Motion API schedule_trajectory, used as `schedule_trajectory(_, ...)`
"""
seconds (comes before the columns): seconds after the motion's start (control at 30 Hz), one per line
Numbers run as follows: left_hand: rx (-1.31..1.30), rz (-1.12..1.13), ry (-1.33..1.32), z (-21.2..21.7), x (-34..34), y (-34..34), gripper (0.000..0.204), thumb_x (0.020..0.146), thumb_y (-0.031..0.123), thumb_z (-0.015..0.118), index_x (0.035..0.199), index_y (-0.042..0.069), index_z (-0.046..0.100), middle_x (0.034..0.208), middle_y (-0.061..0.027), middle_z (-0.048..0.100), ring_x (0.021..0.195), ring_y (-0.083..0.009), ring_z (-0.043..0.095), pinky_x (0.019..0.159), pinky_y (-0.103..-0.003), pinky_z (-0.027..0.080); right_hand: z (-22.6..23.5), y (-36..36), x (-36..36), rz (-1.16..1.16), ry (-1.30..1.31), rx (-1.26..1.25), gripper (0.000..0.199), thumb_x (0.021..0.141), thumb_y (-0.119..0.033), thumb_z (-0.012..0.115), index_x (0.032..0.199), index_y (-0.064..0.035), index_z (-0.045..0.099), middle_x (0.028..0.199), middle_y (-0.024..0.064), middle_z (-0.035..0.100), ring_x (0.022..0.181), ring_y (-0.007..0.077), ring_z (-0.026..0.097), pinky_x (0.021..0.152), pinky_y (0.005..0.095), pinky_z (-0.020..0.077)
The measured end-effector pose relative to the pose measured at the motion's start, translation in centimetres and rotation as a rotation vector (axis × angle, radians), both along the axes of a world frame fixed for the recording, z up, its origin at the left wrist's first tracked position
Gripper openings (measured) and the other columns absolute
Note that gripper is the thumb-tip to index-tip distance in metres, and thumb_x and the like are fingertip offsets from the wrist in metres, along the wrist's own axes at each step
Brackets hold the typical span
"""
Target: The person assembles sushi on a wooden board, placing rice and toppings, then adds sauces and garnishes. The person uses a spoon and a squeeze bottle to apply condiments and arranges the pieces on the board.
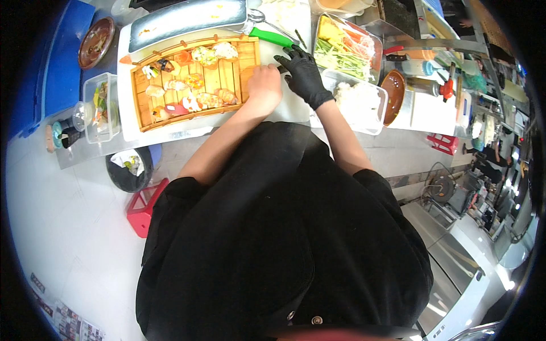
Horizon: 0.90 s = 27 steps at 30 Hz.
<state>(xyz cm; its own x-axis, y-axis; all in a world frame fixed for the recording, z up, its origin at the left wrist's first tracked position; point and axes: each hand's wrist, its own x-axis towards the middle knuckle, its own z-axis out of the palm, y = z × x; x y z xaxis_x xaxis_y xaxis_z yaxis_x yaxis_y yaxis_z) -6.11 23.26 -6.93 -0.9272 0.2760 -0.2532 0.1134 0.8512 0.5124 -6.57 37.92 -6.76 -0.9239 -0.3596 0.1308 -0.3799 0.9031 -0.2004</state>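
My bare left hand is closed at the right end of a wooden boat-shaped tray; whether its fingers grip the tray or something else is hidden. Several pieces of sushi sit in rows on the tray, with varied toppings. My right hand, in a black glove, is beside the left one over the white board. Its fingers are apart and hold nothing that I can see. Just beyond both hands lies a green-handled tool, and a metal spoon rests behind it.
A long blue-white platter stands behind the tray. Tubs of cut vegetables and white rice are at the right, beside a brown oval dish. A clear container stands left, above a black bin and red stool.
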Motion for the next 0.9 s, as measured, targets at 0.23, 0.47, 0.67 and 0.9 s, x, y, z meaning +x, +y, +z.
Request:
schedule_trajectory(0.23, -0.095, -0.112, 0.180, -1.1, 0.4, -0.5, 0.024, 0.076, 0.006, 0.067, 0.099, 0.000, 0.061, 0.103, -0.0190, 0.066, 0.106, -0.0370, 0.059, 0.087, -0.048, 0.052, -2.7, 0.7, -0.1, -0.018, -0.135, -0.101, 0.010, 0.076, -0.012, 0.067, 0.085, -0.0115, 0.071, 0.082, 0.0101, 0.065, 0.088, 0.0316, 0.062, 0.079, 0.0461, 0.0453)
schedule_trajectory(0.47, -0.059, -0.151, 0.276, -1.4, 0.0, -0.4, 0.027, 0.075, 0.014, 0.074, 0.100, 0.005, 0.067, 0.104, -0.0136, 0.066, 0.105, -0.0337, 0.057, 0.089, -0.047, 0.048, -4.1, 0.0, 3.4, -0.208, -0.163, -0.339, 0.018, 0.077, -0.010, 0.063, 0.092, -0.0069, 0.072, 0.084, 0.0153, 0.068, 0.086, 0.0346, 0.065, 0.078, 0.0459, 0.0496)
schedule_trajectory(0.67, -0.108, -0.140, 0.330, -1.0, 0.2, 0.3, 0.026, 0.075, 0.018, 0.076, 0.097, 0.007, 0.068, 0.099, -0.0118, 0.068, 0.103, -0.0316, 0.057, 0.088, -0.045, 0.043, -4.6, -0.1, 3.8, -0.295, -0.074, -0.320, 0.015, 0.077, -0.009, 0.063, 0.088, -0.0055, 0.072, 0.086, 0.0180, 0.065, 0.084, 0.0365, 0.062, 0.076, 0.0467, 0.0493)
schedule_trajectory(0.9, -0.145, -0.168, 0.270, -1.0, 0.2, 0.5, 0.029, 0.077, 0.016, 0.073, 0.104, 0.006, 0.068, 0.096, -0.0122, 0.071, 0.104, -0.0314, 0.057, 0.088, -0.044, 0.039, -5.1, -0.9, 4.1, -0.352, -0.147, -0.484, 0.018, 0.076, -0.005, 0.063, 0.091, -0.0028, 0.073, 0.090, 0.0206, 0.066, 0.088, 0.0384, 0.063, 0.080, 0.0468, 0.0504)
